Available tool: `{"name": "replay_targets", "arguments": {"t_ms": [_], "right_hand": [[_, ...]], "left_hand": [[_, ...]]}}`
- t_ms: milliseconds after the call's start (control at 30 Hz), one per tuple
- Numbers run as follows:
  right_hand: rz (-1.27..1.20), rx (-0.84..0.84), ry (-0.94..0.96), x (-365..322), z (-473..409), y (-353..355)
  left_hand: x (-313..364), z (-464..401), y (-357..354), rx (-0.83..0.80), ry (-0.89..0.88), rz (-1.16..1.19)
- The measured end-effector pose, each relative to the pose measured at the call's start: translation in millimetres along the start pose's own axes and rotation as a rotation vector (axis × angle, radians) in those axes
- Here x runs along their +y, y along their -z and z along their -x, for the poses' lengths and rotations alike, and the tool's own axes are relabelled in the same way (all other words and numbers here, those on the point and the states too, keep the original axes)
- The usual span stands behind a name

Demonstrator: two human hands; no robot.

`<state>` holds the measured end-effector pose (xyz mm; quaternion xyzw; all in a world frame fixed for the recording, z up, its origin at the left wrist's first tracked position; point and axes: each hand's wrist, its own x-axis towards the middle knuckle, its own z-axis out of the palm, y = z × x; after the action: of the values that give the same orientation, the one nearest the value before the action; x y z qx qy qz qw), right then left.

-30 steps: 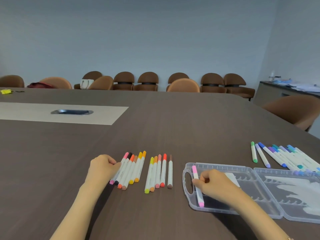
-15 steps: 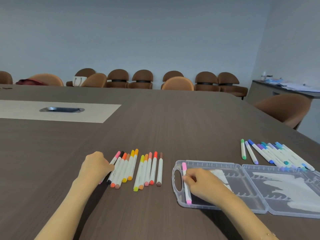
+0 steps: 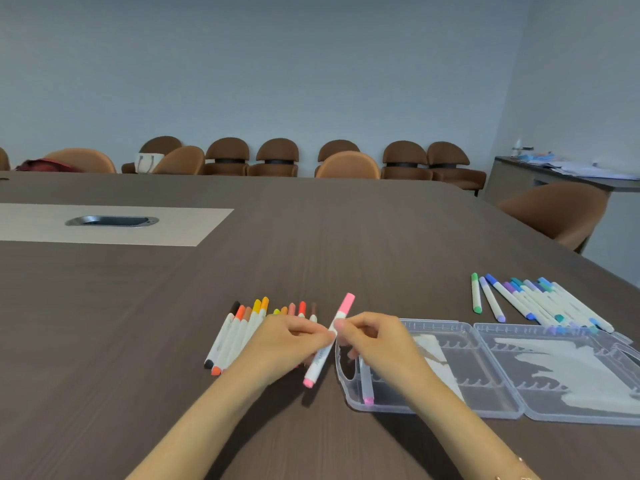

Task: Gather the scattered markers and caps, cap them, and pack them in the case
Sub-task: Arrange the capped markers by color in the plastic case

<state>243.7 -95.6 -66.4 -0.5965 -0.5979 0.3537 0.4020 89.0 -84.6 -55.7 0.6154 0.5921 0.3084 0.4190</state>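
Pink marker [image 3: 330, 337] now lifted between both hands

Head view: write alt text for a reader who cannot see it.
Both hands, left and right, pinch a pink marker beside an open clear case holding one marker. Warm-coloured markers lie left, blue and green ones right.

Count at this moment:
- Hands: 2, left hand [image 3: 289, 344] and right hand [image 3: 375, 342], both pinching 1 pink marker [image 3: 329, 341].
- Warm-coloured markers [image 3: 242, 327] left of the grip: about 10, partly hidden.
- Marker in case [image 3: 366, 386]: 1, right of the grip.
- Clear case [image 3: 502, 407]: 1.
- Cool-coloured markers [image 3: 533, 303] far right: roughly 10; overlap prevents an exact count.
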Motion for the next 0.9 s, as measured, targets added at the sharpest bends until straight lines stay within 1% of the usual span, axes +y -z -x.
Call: {"name": "replay_targets", "arguments": {"t_ms": [100,200,233,333,433,500,567,667,800,900], "right_hand": [[0.009,0.023,-0.003,0,-1,-2],[-0.072,0.012,-0.082,-3,-2,5],[-0.096,0.009,-0.111,-4,-3,12],[-0.091,-0.014,-0.196,-2,-8,33],[0.054,0.002,-0.245,8,-13,40],[0.166,0.029,-0.236,16,-15,37],[0.226,0.041,-0.228,20,-15,34],[0.23,0.045,-0.215,21,-14,30],[0.283,0.105,-0.173,25,-11,25],[0.292,0.123,-0.151,25,-9,23]], "left_hand": [[-1,1,-9,-0.022,-0.018,0.042],[0,3,-5,-0.05,-0.041,0.117],[-1,3,1,-0.027,-0.047,0.115],[-14,-7,27,0.174,-0.048,0.021],[-32,-19,54,0.389,-0.018,-0.13],[-45,-28,69,0.473,0.006,-0.188],[-57,-34,76,0.521,0.037,-0.25],[-73,-42,80,0.515,0.081,-0.319],[-79,-47,80,0.447,0.14,-0.329],[-80,-49,79,0.444,0.142,-0.339]]}}
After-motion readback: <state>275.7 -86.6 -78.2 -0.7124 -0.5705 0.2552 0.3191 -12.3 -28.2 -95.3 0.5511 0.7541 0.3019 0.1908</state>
